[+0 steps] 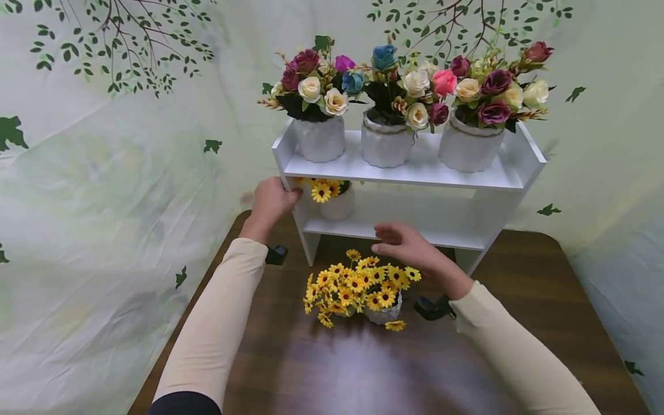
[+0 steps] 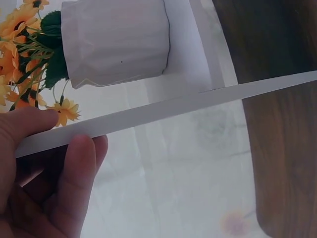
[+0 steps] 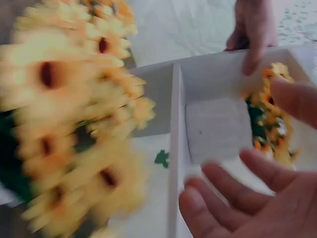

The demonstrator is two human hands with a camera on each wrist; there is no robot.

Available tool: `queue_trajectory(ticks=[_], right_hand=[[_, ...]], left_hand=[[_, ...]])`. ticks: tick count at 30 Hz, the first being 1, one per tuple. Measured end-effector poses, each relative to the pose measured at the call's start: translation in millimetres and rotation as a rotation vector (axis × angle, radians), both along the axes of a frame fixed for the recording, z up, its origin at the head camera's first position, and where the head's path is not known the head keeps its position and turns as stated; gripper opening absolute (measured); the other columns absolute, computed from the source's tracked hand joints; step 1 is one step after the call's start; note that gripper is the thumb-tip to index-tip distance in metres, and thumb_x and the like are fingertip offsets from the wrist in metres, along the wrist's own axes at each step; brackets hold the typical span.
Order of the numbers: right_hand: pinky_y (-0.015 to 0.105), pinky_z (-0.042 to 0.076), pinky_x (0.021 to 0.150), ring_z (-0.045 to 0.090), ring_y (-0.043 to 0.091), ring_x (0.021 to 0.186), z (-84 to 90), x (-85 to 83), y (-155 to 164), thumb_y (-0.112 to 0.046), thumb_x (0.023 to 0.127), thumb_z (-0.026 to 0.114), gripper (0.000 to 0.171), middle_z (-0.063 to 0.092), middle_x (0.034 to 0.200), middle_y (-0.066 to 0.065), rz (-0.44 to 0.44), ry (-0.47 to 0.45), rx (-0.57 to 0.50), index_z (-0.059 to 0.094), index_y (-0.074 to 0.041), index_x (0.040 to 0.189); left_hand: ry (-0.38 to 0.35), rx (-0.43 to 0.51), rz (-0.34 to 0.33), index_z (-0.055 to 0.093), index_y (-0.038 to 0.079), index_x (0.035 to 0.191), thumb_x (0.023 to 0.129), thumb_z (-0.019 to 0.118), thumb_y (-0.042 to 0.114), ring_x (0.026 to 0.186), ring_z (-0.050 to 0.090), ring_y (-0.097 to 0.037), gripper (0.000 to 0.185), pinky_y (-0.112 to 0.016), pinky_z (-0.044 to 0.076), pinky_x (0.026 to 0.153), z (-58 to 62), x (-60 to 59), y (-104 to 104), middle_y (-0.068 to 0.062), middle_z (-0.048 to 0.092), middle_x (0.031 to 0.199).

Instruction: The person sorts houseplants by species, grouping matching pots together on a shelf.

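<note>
A white two-tier shelf (image 1: 410,173) stands at the far edge of a dark wooden table (image 1: 539,300). The left hand (image 1: 271,202) grips the shelf's left side panel, fingers (image 2: 74,173) and thumb clamped on its edge. The right hand (image 1: 410,248) hovers, fingers apart and relaxed, holding nothing, just above a white pot of yellow daisies (image 1: 363,288) standing on the table in front of the shelf. A second daisy pot (image 1: 334,199) sits at the left end of the lower tier, near the left hand. Three white pots of mixed roses stand in a row on the top tier: left (image 1: 321,138), middle (image 1: 386,144), right (image 1: 469,147). A leaf-printed cloth backdrop (image 1: 104,173) hangs behind.
</note>
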State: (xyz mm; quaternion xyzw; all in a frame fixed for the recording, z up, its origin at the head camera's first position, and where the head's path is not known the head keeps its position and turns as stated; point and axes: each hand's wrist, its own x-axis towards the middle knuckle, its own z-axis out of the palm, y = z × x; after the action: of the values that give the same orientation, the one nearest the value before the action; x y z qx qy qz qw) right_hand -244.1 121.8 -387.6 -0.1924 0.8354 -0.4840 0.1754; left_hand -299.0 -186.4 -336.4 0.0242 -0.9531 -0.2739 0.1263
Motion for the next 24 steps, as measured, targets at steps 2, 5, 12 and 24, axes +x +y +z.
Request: queue_trajectory(ticks=[2,5,12,24], right_hand=[[0.049,0.047,0.105,0.051,0.04,0.133,-10.0,18.8,21.6,-0.027,0.098,0.061,0.056,0.051,0.144,0.023,0.017,0.024,-0.021,0.044,-0.001,0.144],[0.04,0.055,0.092,0.062,0.034,0.118,-34.5,41.8,50.9,-0.024,0.098,0.061,0.045,0.06,0.132,0.025,-0.052,0.036,-0.049,0.053,0.0,0.134],[0.029,0.056,0.086,0.066,0.011,0.095,-95.1,72.7,87.3,-0.029,0.097,0.062,0.042,0.067,0.115,0.018,-0.405,-0.088,-0.065,0.056,0.001,0.127],[0.058,0.043,0.105,0.048,0.044,0.131,-173.7,74.8,46.5,-0.013,0.082,0.076,0.08,0.047,0.145,0.027,-0.366,0.073,0.112,0.033,0.0,0.149]], left_hand=[[0.005,-0.003,0.001,0.067,-0.001,0.083,0.087,0.062,0.028,0.072,0.068,-0.031,0.029,-0.033,0.048,0.057,0.7,1.0,-1.0,-0.021,0.073,0.081],[0.005,-0.004,-0.001,0.066,0.0,0.08,0.087,0.062,0.027,0.07,0.067,-0.03,0.029,-0.032,0.046,0.056,1.1,2.4,-0.9,-0.021,0.072,0.08],[-0.019,0.02,0.004,0.067,-0.001,0.083,0.088,0.062,0.028,0.069,0.066,-0.028,0.03,-0.029,0.045,0.053,-0.1,3.8,-3.0,-0.02,0.072,0.08],[0.004,0.015,-0.009,0.066,-0.001,0.078,0.088,0.062,0.027,0.068,0.066,-0.029,0.029,-0.028,0.044,0.052,1.7,3.1,-1.1,-0.021,0.072,0.078]])
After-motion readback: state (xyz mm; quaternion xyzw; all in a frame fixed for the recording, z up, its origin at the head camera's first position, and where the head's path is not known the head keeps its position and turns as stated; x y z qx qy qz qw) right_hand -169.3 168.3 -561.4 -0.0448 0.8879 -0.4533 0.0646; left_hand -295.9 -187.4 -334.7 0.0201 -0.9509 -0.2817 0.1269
